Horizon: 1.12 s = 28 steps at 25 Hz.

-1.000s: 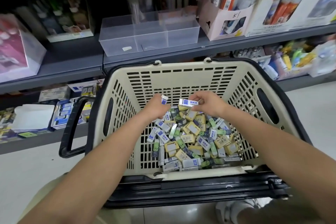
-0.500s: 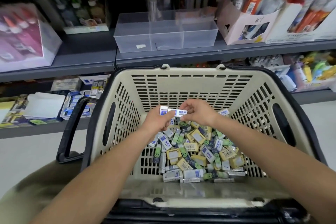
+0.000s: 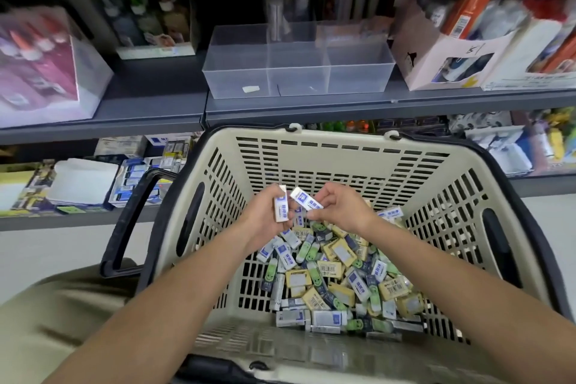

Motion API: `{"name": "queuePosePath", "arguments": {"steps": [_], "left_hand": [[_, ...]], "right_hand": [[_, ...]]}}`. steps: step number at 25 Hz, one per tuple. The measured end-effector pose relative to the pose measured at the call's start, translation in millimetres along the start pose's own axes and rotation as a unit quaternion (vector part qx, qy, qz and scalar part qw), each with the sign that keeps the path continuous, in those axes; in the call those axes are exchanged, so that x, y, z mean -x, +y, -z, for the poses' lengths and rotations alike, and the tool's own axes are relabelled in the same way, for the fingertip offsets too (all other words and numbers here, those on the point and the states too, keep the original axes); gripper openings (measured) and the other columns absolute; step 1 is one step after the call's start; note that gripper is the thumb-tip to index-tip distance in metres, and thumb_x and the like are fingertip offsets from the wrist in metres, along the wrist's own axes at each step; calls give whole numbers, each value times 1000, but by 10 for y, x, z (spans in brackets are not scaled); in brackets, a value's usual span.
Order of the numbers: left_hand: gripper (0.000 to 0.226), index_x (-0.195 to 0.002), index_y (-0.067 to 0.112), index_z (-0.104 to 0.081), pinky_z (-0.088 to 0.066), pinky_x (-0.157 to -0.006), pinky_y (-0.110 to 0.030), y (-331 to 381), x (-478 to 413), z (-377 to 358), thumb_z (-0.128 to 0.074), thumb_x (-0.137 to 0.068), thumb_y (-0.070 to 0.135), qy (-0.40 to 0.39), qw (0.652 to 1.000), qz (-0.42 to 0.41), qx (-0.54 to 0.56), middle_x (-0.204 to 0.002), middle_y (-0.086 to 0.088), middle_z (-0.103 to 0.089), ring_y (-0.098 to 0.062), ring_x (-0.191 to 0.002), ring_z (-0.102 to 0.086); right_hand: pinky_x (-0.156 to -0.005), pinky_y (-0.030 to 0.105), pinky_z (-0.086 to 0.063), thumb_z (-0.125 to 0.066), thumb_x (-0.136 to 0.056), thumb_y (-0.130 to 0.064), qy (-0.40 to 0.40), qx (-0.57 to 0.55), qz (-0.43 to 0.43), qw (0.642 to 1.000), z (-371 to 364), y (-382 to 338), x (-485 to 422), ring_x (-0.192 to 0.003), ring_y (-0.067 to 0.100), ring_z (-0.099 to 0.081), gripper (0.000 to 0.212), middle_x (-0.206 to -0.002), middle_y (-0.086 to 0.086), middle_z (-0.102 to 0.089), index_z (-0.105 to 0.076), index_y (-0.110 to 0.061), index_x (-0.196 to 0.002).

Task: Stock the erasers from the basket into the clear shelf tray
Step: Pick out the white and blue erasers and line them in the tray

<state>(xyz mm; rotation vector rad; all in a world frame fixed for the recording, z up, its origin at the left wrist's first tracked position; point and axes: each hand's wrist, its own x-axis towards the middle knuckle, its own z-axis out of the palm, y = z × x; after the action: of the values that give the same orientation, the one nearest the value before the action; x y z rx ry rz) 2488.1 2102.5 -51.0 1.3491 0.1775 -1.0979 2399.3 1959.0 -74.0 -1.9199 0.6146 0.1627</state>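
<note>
Over the basket (image 3: pixel 343 146), left hand (image 3: pixel 265 215) grips one eraser (image 3: pixel 280 204) — perhaps more — right hand (image 3: pixel 338 207) pinches another eraser (image 3: pixel 307 199).

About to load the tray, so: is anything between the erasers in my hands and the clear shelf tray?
Only the basket's far wall lies between the held erasers and the clear tray, which is open-topped with nothing visible in front.

light: bright, even overhead | shadows: soft | blur: shelf goods (image 3: pixel 40 72) at left smeared | edges: wide-angle bowing
</note>
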Motion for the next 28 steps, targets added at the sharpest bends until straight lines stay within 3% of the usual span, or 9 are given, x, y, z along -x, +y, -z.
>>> {"name": "queuePosePath", "arguments": {"steps": [6,10,13,17,20,22,24,26,28], "left_hand": [[27,-97,1,-52,-43,-46,-25,18,26,5,-28,-97,13,27,1000,9,9,-60,-9,-61,-15,-50,-50],[19,-89,7,-51,-45,-54,-28,4,84,168,-34,-98,8,82,997,-14,11,-71,-11,-60,-17,-59,-51],[9,-88,6,-54,-44,-60,-26,72,82,284,-48,-94,5,67,996,-53,-18,-79,-10,-58,-15,-66,-51],[6,-90,9,-56,-45,-63,-25,139,51,287,-57,-90,3,43,995,-86,-34,-81,-8,-62,-15,-69,-55],[11,-102,7,-55,-54,-76,-35,282,-6,300,-56,-91,4,70,993,-83,-54,-95,-13,-65,-24,-86,-64],[23,-115,8,-51,-54,-78,-43,438,-70,358,-53,-93,6,104,989,-76,-76,-104,-14,-63,-28,-97,-62],[24,-118,10,-48,-53,-77,-48,522,-110,421,-51,-94,5,110,990,-61,-64,-107,-14,-60,-31,-103,-58],[24,-115,8,-49,-53,-75,-47,499,-133,462,-51,-93,1,105,994,-32,-23,-106,-16,-58,-33,-104,-57],[23,-111,4,-49,-54,-74,-42,413,-172,486,-54,-90,-4,109,994,-11,1,-105,-18,-57,-33,-101,-57]], "right_hand": [[-46,11,-43,-79,-71,-14,-1,-71,2,997,-16,-16,-104,-54,0,-64,27,-76,0,-69,-54,-15,-83],[-50,15,-47,-80,-70,-14,-21,-74,-3,997,-122,-146,-159,-56,2,-66,27,-65,-7,-70,-56,-13,-81],[-48,14,-48,-76,-73,-9,-51,-106,5,993,-250,-256,-162,-52,3,-64,22,-57,-6,-69,-55,-11,-79],[-48,16,-48,-72,-78,-12,-49,-130,9,990,-368,-371,-159,-53,6,-64,20,-63,-1,-69,-52,-11,-81],[-51,16,-48,-62,-88,-19,-39,-117,2,992,-337,-383,-225,-60,5,-67,7,-76,-2,-72,-58,-15,-82],[-58,19,-50,-55,-92,-20,-17,-68,-17,997,-302,-313,-298,-71,8,-67,10,-92,3,-71,-62,-16,-86],[-73,26,-51,-54,-93,-16,-4,75,-5,997,-304,-186,-407,-85,15,-64,13,-102,7,-69,-66,-11,-93],[-85,29,-48,-53,-92,-13,-5,193,21,981,-381,-95,-503,-98,20,-61,19,-110,7,-66,-66,-9,-106],[-88,29,-47,-52,-91,-11,-3,229,38,973,-504,-56,-596,-105,23,-59,27,-118,7,-64,-61,-11,-117]]}}
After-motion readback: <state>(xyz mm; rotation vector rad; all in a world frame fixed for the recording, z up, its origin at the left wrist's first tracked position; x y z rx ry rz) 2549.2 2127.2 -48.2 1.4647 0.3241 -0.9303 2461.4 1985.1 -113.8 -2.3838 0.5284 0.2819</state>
